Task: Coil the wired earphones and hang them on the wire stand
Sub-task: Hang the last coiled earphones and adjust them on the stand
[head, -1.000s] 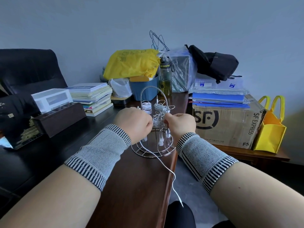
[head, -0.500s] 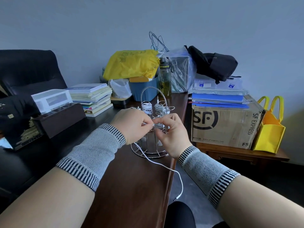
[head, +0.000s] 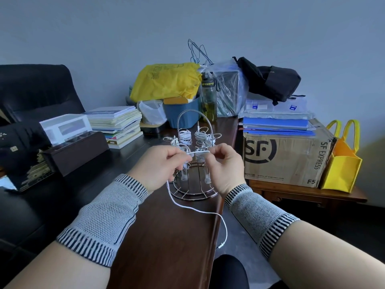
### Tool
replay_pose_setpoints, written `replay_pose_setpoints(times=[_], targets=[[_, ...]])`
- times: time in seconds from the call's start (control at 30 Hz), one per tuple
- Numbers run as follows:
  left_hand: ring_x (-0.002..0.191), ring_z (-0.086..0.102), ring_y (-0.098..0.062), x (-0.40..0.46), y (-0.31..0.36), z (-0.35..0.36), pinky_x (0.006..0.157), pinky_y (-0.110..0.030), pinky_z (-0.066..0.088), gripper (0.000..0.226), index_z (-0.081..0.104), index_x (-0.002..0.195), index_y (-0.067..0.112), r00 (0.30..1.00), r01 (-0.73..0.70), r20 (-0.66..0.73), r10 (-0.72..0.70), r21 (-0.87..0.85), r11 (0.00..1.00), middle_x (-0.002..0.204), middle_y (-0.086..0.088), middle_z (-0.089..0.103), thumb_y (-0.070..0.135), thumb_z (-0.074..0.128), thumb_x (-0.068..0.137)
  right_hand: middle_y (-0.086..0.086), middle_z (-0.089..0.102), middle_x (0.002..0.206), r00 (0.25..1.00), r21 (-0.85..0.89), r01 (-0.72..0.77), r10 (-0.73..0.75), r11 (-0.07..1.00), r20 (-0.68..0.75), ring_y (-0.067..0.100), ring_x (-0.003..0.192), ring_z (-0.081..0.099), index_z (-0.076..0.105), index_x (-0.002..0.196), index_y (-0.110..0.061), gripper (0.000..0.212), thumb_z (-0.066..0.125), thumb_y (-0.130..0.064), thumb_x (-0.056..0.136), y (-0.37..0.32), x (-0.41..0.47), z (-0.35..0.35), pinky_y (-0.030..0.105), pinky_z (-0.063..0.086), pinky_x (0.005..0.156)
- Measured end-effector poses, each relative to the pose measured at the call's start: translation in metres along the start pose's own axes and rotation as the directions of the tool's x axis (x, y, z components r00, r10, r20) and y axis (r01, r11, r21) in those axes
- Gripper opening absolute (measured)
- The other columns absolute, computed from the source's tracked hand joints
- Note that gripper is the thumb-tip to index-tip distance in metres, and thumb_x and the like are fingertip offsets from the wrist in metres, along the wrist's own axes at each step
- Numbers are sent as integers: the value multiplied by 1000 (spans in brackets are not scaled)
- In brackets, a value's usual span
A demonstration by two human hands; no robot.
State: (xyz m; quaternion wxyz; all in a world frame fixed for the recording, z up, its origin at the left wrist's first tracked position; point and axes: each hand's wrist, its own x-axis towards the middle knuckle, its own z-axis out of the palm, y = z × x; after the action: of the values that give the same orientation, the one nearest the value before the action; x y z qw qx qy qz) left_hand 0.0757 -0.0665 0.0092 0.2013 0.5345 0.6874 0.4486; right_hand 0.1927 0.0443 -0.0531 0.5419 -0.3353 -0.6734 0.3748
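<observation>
While both hands, left hand (head: 160,163) and right hand (head: 224,165), pinch the thin white earphone cord (head: 198,210) taut before the wire stand (head: 194,163), its tail trails off the table (head: 166,236) edge.

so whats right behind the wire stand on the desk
Behind the wire stand stand a blue bin and a dark green bottle, then a yellow bag. The left hand and right hand, pinching the earphone cable, cover its lower front.
</observation>
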Motion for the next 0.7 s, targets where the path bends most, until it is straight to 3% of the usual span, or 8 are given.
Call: replay_pose_setpoints(times=[0.07,0.13,0.23,0.3,0.37,0.47,0.7], targets=[[40,37,-4,3,4,8,53,-28,39,26,73,67,23,1000,-16,-15,15,-110,994,73,-10,63,24,62,90,-6,62,74,998,42,-55,55,998,-8,14,70,58,57,69,-26,17,64,-23,84,1,1,3,37,54,76],[40,40,-7,10,9,16,53,-28,40,29,71,63,21,992,-26,-128,19,-55,998,68,-9,64,29,62,90,-10,58,64,994,76,-105,108,992,-25,12,62,52,58,65,-24,21,61,-24,86,-1,2,4,35,50,69],[38,47,-4,22,16,25,43,-19,37,40,69,63,15,944,77,-328,41,341,937,63,3,69,33,52,94,-5,59,60,976,149,-209,216,966,-30,16,58,50,62,66,-16,23,59,-26,86,-8,4,6,38,48,63],[54,59,-9,26,18,30,45,-23,40,45,69,69,14,941,123,-323,98,598,792,71,1,71,34,43,98,1,61,63,959,157,-272,281,950,-38,19,60,51,64,71,-7,25,58,-25,86,-10,8,8,38,48,63],[67,64,-18,29,17,34,53,-29,47,46,70,76,14,947,145,-300,116,720,679,75,-2,70,35,37,100,5,62,65,943,157,-320,331,934,-43,20,59,50,65,74,-1,27,57,-24,86,-12,11,10,37,46,61],[71,66,-23,35,12,37,62,-34,56,45,68,79,11,954,148,-282,104,742,653,77,-5,70,33,35,100,8,62,64,930,165,-354,365,921,-45,23,57,50,64,73,4,30,56,-24,83,-14,15,10,39,45,58],[77,68,-25,36,6,43,73,-38,58,46,73,85,11,957,185,-290,13,643,743,85,-3,73,33,35,99,8,55,59,929,86,-364,368,928,-42,21,57,47,64,70,11,35,56,-21,83,-19,24,5,31,41,57]])
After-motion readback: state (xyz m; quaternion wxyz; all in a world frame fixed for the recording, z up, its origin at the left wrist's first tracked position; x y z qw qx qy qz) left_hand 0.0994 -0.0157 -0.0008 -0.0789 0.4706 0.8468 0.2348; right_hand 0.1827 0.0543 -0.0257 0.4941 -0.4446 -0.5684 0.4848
